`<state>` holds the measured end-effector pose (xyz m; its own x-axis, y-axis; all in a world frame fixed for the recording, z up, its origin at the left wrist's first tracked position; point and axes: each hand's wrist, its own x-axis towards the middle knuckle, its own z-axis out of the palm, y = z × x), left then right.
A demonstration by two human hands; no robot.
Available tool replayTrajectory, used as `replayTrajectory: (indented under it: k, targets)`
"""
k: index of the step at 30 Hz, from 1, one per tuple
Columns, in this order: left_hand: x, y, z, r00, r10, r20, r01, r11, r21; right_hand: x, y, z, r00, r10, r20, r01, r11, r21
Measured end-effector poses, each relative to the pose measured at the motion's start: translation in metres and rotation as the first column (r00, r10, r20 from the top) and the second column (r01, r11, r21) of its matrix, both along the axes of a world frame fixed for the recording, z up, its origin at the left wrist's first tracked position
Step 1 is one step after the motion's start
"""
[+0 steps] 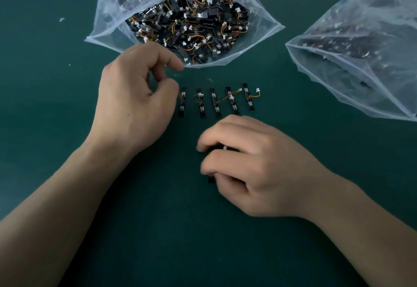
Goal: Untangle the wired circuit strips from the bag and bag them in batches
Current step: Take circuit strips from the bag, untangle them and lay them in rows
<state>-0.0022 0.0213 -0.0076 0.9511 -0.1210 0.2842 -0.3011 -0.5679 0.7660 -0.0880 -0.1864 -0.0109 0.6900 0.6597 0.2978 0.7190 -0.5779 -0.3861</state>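
An open clear plastic bag (108, 27) lies at the top centre, its mouth full of tangled black circuit strips (191, 24) with orange and yellow wires. Below it several strips (216, 101) lie side by side in a row on the green mat. My left hand (133, 97) hovers just left of the row with fingers loosely curled; its thumb tip is next to the leftmost strip (182, 102), and I see nothing held in it. My right hand (250, 164) sits below the row, fingers curled round a few dark strips (211, 178) that are mostly hidden.
A second clear bag (361, 45) holding more strips lies at the right edge. The dark green mat (67, 173) covers the whole work surface. Small white scraps (61, 19) lie at the far left.
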Motion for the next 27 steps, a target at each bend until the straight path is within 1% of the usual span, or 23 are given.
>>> replayTrajectory:
  k: [1, 3, 5, 7, 9, 11, 15, 22, 27]
  targets:
    - [0.001, 0.001, 0.001, 1.000, -0.005, 0.004, 0.005, 0.999, 0.032, 0.004, 0.006, 0.000, 1.000, 0.010, 0.000, -0.010, 1.000, 0.008]
    - [0.003, 0.001, 0.003, 1.000, -0.010, -0.029, 0.010, 1.000, 0.011, 0.012, 0.015, 0.000, 1.000, 0.007, 0.011, -0.008, 0.999, 0.035]
    - [0.003, -0.001, 0.004, 0.998, -0.026, -0.060, 0.025, 1.000, -0.011, 0.015, 0.017, 0.002, 0.998, -0.052, 0.042, 0.049, 0.996, 0.075]
    - [0.003, -0.001, 0.002, 0.997, -0.037, -0.073, 0.037, 0.999, -0.001, 0.012, 0.011, 0.003, 0.988, -0.149, 0.042, 0.144, 0.985, 0.099]
    - [0.004, -0.001, 0.001, 0.997, -0.047, -0.067, 0.048, 0.999, 0.016, 0.005, 0.005, 0.003, 0.974, -0.229, 0.000, 0.228, 0.972, 0.054]
    - [0.004, 0.000, 0.000, 0.996, -0.055, -0.065, 0.057, 0.998, 0.036, 0.000, 0.002, 0.003, 0.962, -0.271, -0.038, 0.271, 0.962, -0.011]
    - [0.003, 0.000, 0.001, 0.995, -0.083, -0.062, 0.087, 0.993, 0.076, 0.002, 0.007, 0.005, 0.952, -0.296, -0.073, 0.290, 0.953, -0.083]
    - [0.002, 0.001, -0.002, 0.992, -0.100, -0.076, 0.112, 0.979, 0.171, 0.002, 0.008, 0.006, 0.949, -0.301, -0.091, 0.294, 0.952, -0.085]
    - [0.003, 0.001, -0.003, 0.992, -0.097, -0.079, 0.111, 0.976, 0.186, 0.001, 0.010, 0.006, 0.947, -0.310, -0.089, 0.301, 0.948, -0.101]
